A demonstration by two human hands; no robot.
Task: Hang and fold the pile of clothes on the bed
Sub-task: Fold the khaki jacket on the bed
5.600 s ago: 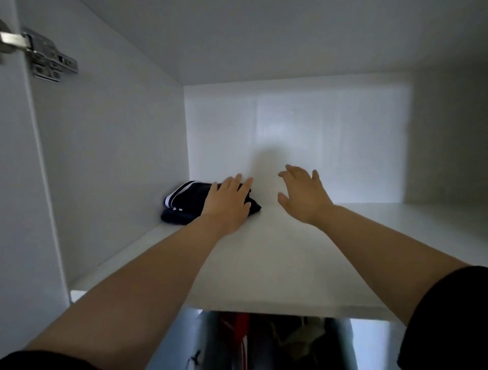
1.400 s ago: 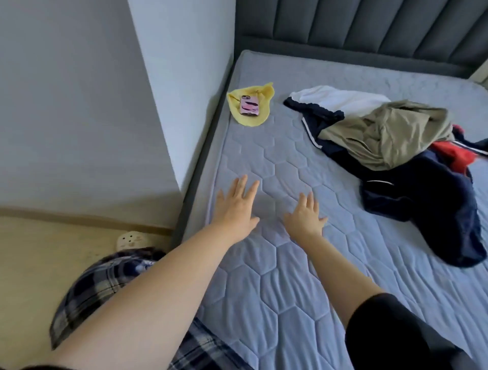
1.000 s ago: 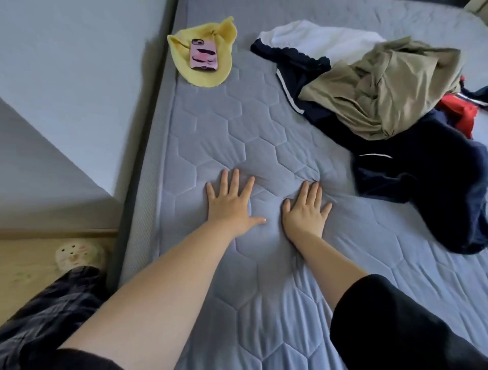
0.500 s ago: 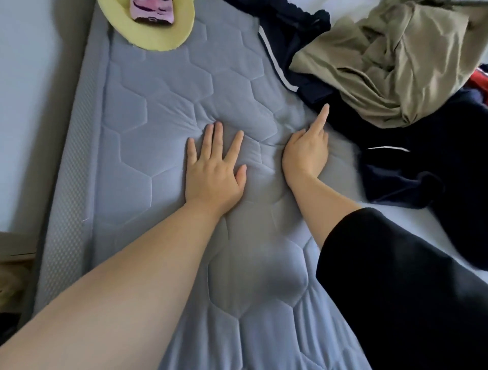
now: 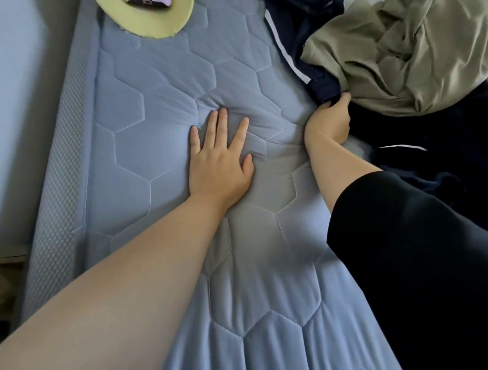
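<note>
two hands busy: left hand (image 5: 219, 161) flat, fingers spread on mattress (image 5: 158, 132), likely bracing. right hand (image 5: 327, 124) grips navy cloth (image 5: 320, 84) at 1 o'clock, ready to pull.

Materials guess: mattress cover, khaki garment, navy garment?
Mattress cover: padded, quilted matte fabric; stitched hexagons, dimples under the left hand.
Khaki garment: thin, slightly glossy cloth, likely synthetic; soft sheen on creases.
Navy garment: matte, perhaps sportswear knit; white stripe trim.

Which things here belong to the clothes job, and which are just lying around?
Job: navy garment, gripped by the right hand; khaki garment lying over it.
Lying about: yellow cloth with a phone on it.
</note>
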